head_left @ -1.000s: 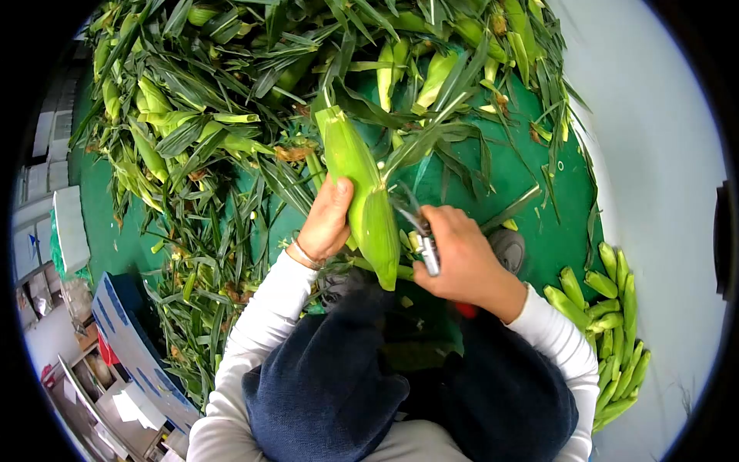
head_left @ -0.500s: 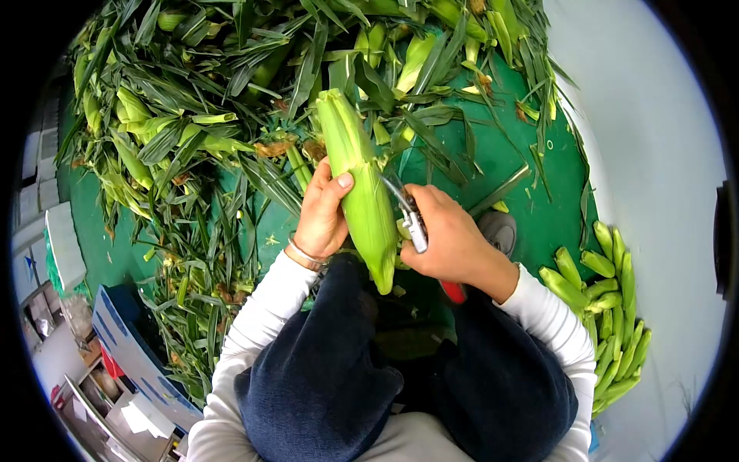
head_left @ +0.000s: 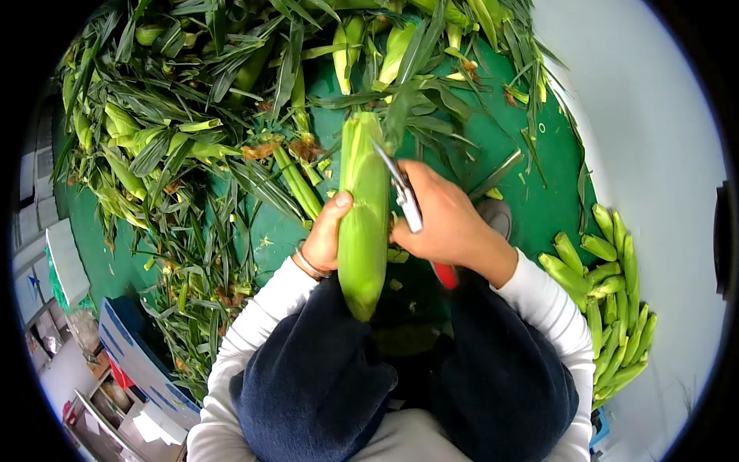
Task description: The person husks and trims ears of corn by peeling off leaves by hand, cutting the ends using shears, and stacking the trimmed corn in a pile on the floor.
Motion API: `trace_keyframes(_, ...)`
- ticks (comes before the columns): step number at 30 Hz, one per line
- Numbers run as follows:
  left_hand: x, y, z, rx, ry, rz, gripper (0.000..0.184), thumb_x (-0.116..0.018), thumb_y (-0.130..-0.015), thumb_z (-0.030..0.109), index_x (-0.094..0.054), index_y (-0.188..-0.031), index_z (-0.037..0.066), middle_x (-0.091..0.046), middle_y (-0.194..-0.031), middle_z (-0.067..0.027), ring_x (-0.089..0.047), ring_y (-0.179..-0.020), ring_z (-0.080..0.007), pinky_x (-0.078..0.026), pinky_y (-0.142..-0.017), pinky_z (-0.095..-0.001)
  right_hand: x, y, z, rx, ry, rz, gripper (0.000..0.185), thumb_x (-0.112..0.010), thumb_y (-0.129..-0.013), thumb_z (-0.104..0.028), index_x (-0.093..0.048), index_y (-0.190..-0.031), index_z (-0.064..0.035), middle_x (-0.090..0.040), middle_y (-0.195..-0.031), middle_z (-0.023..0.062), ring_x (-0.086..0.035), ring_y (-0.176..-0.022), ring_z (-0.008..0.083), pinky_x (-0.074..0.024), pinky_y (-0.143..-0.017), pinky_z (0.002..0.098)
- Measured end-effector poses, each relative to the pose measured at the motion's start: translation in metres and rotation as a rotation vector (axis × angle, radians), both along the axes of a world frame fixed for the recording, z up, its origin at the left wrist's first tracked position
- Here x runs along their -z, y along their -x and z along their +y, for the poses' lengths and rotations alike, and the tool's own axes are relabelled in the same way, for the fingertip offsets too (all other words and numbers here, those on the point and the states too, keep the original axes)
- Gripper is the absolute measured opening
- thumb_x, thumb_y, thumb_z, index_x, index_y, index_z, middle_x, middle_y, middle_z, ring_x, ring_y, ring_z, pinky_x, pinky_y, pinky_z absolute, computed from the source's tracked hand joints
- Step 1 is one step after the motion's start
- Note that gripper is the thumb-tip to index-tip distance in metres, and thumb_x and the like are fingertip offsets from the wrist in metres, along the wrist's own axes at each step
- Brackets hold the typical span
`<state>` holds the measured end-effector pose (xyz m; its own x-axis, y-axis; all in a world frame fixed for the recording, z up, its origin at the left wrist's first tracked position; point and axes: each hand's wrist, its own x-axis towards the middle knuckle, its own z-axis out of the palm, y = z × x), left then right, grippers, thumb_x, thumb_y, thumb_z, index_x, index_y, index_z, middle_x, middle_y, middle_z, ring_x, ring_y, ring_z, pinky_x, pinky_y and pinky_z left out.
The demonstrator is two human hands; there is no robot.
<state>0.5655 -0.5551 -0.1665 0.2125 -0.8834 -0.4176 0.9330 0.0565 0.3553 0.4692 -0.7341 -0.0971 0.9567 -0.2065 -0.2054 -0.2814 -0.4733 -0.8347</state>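
Corn (head_left: 363, 258): one unpeeled ear, above the left knee (head_left: 315, 369), gripped by the left hand (head_left: 326, 237). Shears (head_left: 408, 205): right hand (head_left: 440, 217) closed round them, tip at corn's upper side, contact unclear. Step, seemingly: trimming. Further cutting would call for steady corn.

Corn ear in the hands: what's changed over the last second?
The corn ear has swung from a slant to nearly upright in the view. The shears in the right hand have moved up along it, now reaching near its top end. The left hand still grips the ear; the stacked ears at right lie as before.
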Motion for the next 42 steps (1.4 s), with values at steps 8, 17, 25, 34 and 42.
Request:
trace_keyframes(8,-0.014,0.013,-0.023,-0.057,-0.024,-0.163,0.071,-0.043,-0.084,0.062,-0.049,-0.117,0.0,-0.06,-0.091,-0.0157,-0.061,-0.077,-0.0276,-0.051,-0.07,-0.0368,0.007,-0.019,-0.046,0.506,-0.682,-0.06,0.044,-0.073,-0.071,-0.026,-0.052,-0.097,0.0013,-0.059,-0.078,0.0086,-0.058,-0.067,0.021,-0.0484,-0.067,0.0326)
trace_keyframes(17,0.007,-0.017,-0.08,-0.176,-0.354,-0.435,0.051,-0.039,-0.096,0.047,-0.054,-0.113,0.001,-0.062,-0.099,-0.0086,-0.058,-0.089,-0.019,-0.048,-0.079,-0.032,0.056,0.025,-0.014,0.373,-0.858,0.098,0.068,-0.08,-0.07,-0.029,-0.045,-0.117,0.0045,-0.058,-0.098,0.0115,-0.059,-0.087,0.0176,-0.0483,-0.077,0.031)
trace_keyframes(25,0.096,-0.147,-0.163,-0.245,-0.569,-2.115,0.033,-0.055,-0.082,0.015,-0.057,-0.112,0.002,-0.059,-0.1,-0.0219,-0.057,-0.093,-0.0358,-0.047,-0.083,-0.0421,0.04,0.158,-0.094,1.091,-1.059,-0.238,0.05,-0.056,-0.089,-0.034,-0.047,-0.123,0.0006,-0.061,-0.106,0.015,-0.061,-0.093,0.0247,-0.0503,-0.081,0.0375)
trace_keyframes(34,0.268,-0.337,-0.241,0.172,-0.648,-1.993,0.055,-0.047,-0.094,0.038,-0.045,-0.132,-0.002,-0.05,-0.132,-0.021,-0.049,-0.119,-0.0367,-0.039,-0.098,-0.0388,0.029,0.437,-0.163,1.909,-0.426,-0.732,0.036,-0.062,-0.087,-0.028,-0.053,-0.113,-0.0052,-0.062,-0.104,0.0107,-0.06,-0.092,0.0274,-0.0496,-0.082,0.0428)
trace_keyframes(42,0.329,-0.372,-0.277,0.305,-0.812,-2.005,0.065,-0.053,-0.088,0.05,-0.055,-0.113,-0.01,-0.06,-0.108,-0.0274,-0.055,-0.099,-0.0417,-0.041,-0.087,-0.043,0.002,0.522,-0.226,2.009,-0.243,-0.957,0.042,-0.061,-0.086,-0.031,-0.047,-0.114,-0.003,-0.054,-0.109,0.0136,-0.06,-0.085,0.0266,-0.0481,-0.072,0.0402)
